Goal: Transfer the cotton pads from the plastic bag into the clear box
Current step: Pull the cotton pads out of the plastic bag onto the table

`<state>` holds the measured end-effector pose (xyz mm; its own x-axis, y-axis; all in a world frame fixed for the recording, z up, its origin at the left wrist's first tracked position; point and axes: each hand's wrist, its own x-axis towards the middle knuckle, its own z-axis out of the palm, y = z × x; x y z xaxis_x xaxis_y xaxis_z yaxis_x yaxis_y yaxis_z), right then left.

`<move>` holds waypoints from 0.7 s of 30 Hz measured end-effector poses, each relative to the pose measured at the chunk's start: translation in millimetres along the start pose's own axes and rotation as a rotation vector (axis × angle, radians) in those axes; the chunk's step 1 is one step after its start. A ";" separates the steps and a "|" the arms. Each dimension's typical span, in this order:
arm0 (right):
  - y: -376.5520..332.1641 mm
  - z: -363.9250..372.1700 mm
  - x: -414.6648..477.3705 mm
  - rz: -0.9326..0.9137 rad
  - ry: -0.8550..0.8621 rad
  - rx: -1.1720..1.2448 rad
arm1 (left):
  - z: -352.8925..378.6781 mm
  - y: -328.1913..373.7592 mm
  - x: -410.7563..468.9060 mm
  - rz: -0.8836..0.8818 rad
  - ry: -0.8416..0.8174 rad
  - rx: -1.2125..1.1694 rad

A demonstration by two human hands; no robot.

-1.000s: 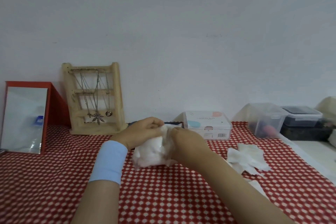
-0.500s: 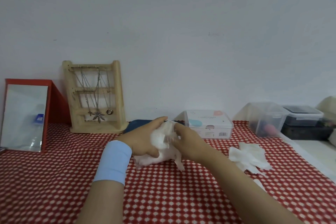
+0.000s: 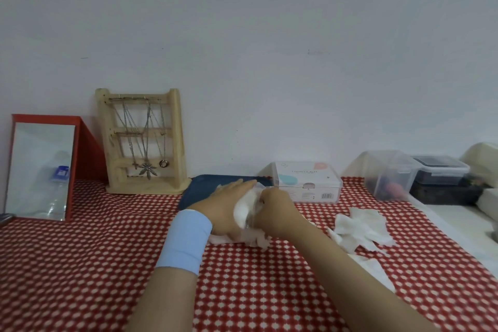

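A thin plastic bag of white cotton pads (image 3: pixel 246 210) rests on the red checked tablecloth at the centre. My left hand (image 3: pixel 223 207), with a light blue wristband, holds the bag from its left side. My right hand (image 3: pixel 275 213) is closed on the bag's right side, its fingers buried in the pads. The clear box (image 3: pixel 307 182) with a printed lid stands shut just behind my right hand. Loose white pads (image 3: pixel 361 226) lie in a heap to the right of the hands.
A dark blue tray (image 3: pixel 199 188) lies behind the hands. A wooden jewellery stand (image 3: pixel 142 143) and a red-framed mirror (image 3: pixel 40 167) are at the back left. More clear containers (image 3: pixel 390 175) and a dark box (image 3: pixel 442 183) sit at the back right. One more white pad (image 3: pixel 372 269) lies by my right forearm.
Both hands have pushed the bag a little away, towards the blue tray and the clear box. The left hand has opened flatter against the bag's side.
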<state>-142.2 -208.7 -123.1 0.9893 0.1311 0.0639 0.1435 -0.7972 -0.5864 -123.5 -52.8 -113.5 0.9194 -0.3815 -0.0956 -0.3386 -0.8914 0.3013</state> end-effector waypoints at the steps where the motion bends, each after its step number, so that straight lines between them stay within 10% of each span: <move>1: 0.3 -2.7 0.8 -0.014 0.008 0.019 | 2.5 1.6 0.9 0.001 0.032 0.078; 13: 61.4 -71.7 -33.7 -0.259 0.114 -0.387 | -13.2 46.0 -10.0 -0.174 -0.009 0.340; 21: 83.9 -91.3 -83.7 -0.065 -0.274 -0.483 | 23.2 125.8 1.5 0.107 0.059 -0.051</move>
<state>-210.5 -340.4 -103.9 0.9441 0.2866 -0.1628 0.2639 -0.9532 -0.1475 -169.4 -171.1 -97.8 0.8891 -0.4576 -0.0045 -0.4264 -0.8320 0.3549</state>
